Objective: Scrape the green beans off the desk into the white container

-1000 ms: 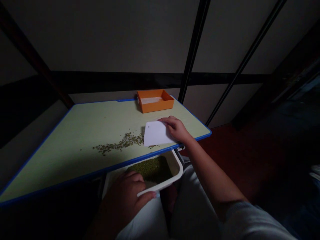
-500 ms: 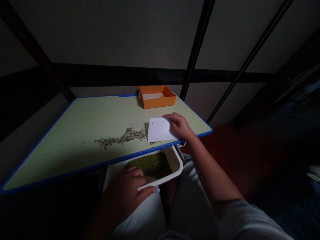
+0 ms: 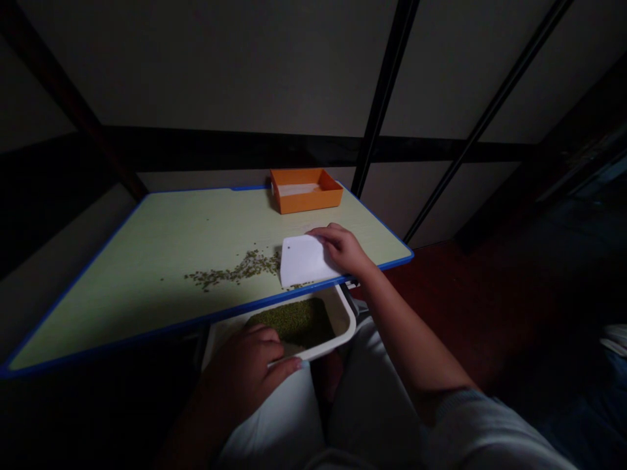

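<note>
Stretching away from both hands, the pale green surface [image 3: 147,261] with its blue edge fills the left and middle of the view, its near rim running just above the left hand and just below the right one. Under that rim, on the person's lap, sits a white tub [image 3: 343,326] holding a bed of green mung beans [image 3: 294,322]. The left hand [image 3: 245,378] is closed on the tub's near rim, thumb lying along the outside of the rim and fingers curled over it to the inside, beside the beans. Up on the surface, the right hand [image 3: 343,251] has its fingers together and pressed on the right edge of a white plastic scraper [image 3: 304,261]; the scraper stands tilted, its lower edge on the surface close to the blue rim, directly above the tub. To the left of the scraper and touching its edge lies a trail of scattered beans [image 3: 235,271], thinning out as it runs leftward, well apart from the left hand. A few loose beans lie beneath the scraper's lower edge, near the rim. Beyond the right hand, at the far edge of the surface, stands an orange tray [image 3: 306,190], well clear of the fingers, with something pale lying inside it that is too dim to make out
</note>
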The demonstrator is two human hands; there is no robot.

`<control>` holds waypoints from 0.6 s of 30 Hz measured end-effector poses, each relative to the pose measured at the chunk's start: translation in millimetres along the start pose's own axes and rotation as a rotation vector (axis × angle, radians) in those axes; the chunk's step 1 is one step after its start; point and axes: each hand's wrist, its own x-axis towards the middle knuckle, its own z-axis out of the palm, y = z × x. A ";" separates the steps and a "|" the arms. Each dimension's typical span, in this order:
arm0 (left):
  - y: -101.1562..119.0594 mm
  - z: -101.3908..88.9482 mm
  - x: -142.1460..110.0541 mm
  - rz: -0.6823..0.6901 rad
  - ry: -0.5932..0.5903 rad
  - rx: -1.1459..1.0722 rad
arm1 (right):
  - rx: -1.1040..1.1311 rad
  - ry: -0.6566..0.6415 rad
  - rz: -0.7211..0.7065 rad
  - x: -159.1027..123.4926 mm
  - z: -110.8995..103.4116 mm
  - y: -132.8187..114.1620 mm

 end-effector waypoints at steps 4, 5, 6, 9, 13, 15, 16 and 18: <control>0.6 -0.3 0.3 -0.002 -0.001 0.004 | 0.005 -0.009 0.004 1.4 4.0 -4.3; 0.7 -0.4 0.5 -0.003 0.001 0.005 | 0.007 -0.011 0.006 1.8 4.9 -5.3; 0.8 -0.4 0.6 -0.001 0.004 0.004 | 0.008 -0.014 0.008 2.3 5.7 -6.3; 0.5 0.4 -0.1 0.007 0.013 -0.002 | 0.011 -0.023 0.014 3.4 7.1 -9.4; -1.5 2.1 -1.1 0.019 0.035 -0.012 | 0.012 -0.031 0.023 4.2 8.7 -13.7; -2.8 2.9 -0.7 0.027 0.048 -0.016 | 0.013 -0.034 0.030 4.6 10.6 -15.8; -3.3 3.2 -0.4 0.030 0.054 -0.020 | 0.014 -0.036 0.034 4.9 11.8 -16.8; -4.0 3.8 -0.1 0.034 0.061 -0.030 | 0.017 -0.041 0.040 5.7 14.3 -18.6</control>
